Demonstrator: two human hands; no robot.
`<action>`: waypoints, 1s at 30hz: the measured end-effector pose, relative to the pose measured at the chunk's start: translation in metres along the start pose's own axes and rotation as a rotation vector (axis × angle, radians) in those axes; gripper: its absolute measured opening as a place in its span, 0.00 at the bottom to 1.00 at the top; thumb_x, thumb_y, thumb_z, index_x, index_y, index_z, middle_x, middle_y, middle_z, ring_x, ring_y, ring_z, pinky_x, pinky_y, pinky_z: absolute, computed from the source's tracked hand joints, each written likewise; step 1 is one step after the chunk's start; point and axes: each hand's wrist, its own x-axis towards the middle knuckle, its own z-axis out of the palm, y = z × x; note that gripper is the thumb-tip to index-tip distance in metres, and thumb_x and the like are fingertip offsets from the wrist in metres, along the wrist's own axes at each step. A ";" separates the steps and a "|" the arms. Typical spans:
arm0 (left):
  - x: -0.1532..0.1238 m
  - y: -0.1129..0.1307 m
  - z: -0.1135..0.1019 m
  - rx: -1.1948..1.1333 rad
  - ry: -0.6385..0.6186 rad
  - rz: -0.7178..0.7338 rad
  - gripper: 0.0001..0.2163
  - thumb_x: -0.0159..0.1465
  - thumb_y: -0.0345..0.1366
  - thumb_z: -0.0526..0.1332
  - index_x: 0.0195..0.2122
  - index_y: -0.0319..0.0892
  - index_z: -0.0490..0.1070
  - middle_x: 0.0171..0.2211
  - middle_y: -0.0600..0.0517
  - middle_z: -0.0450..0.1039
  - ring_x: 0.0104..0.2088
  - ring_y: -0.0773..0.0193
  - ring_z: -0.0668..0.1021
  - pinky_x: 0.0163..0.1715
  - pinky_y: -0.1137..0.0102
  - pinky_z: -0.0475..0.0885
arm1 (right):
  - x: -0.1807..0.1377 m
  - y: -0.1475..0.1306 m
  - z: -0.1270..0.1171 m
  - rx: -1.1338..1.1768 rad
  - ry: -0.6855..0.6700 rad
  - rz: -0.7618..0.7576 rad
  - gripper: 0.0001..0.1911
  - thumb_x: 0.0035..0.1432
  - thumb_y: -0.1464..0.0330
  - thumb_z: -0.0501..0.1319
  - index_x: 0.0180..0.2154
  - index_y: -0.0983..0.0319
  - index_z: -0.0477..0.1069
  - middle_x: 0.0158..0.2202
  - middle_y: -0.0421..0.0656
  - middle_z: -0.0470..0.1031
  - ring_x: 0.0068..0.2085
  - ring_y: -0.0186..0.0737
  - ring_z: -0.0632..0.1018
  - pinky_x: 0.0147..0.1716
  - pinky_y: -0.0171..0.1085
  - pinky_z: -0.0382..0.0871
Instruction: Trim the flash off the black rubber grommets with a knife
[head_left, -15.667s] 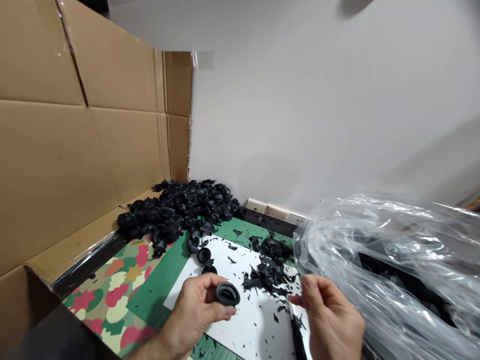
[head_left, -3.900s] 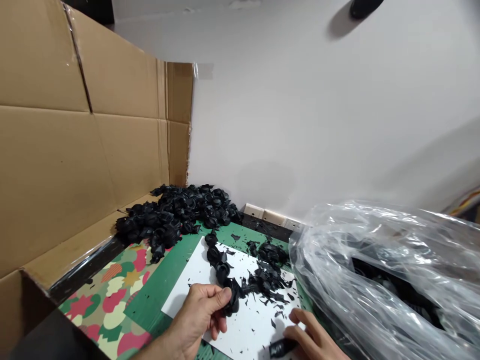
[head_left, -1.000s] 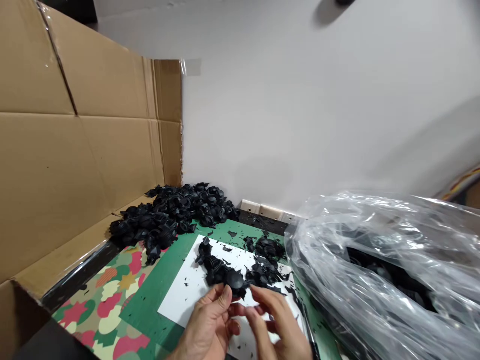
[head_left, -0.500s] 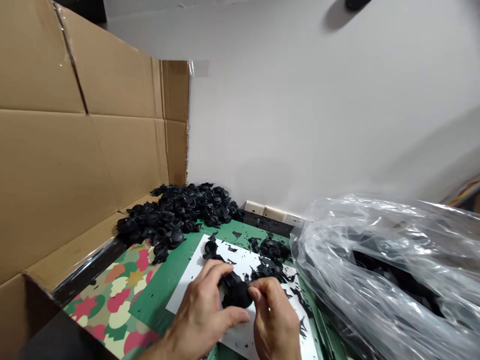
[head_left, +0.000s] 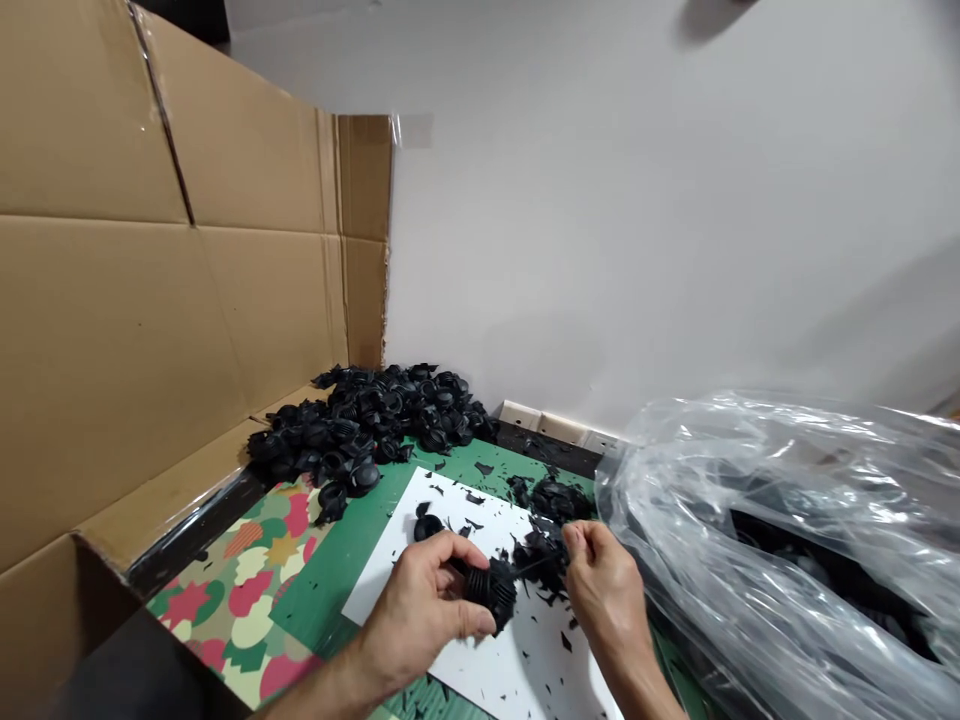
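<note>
A black ribbed rubber part [head_left: 487, 590] is pinched between the thumb and fingers of my left hand [head_left: 424, 605], above a white sheet [head_left: 397, 550]. To its right, my right hand [head_left: 604, 580] is closed in a pinch. A thin black strip [head_left: 534, 566] runs from the part toward those fingertips; its far end is hard to make out. Another black rubber part [head_left: 427, 522] lies on the sheet just beyond my left hand. Torn black scraps [head_left: 544, 550] lie in a heap beside my right fingertips, with small bits scattered over the sheet.
A large pile of black rubber parts [head_left: 390, 405] sits at the back left, against a cardboard wall [head_left: 285, 290]. Clear plastic bagging [head_left: 675, 500] bulges at the right. Underneath are a green mat [head_left: 315, 580] and a patterned sheet [head_left: 247, 600]. Sockets [head_left: 555, 425] line the wall's foot.
My right hand has pulled away from the rubber part, to the right and slightly farther off. My left hand keeps its hold on the part. The view has shifted slightly.
</note>
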 end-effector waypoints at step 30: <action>0.010 -0.009 0.011 -0.456 0.118 0.208 0.19 0.40 0.38 0.77 0.22 0.39 0.66 0.29 0.56 0.72 0.22 0.72 0.72 0.21 0.77 0.68 | -0.054 -0.015 0.040 0.371 -0.105 -0.360 0.08 0.57 0.63 0.59 0.34 0.58 0.73 0.37 0.45 0.72 0.42 0.46 0.73 0.42 0.41 0.66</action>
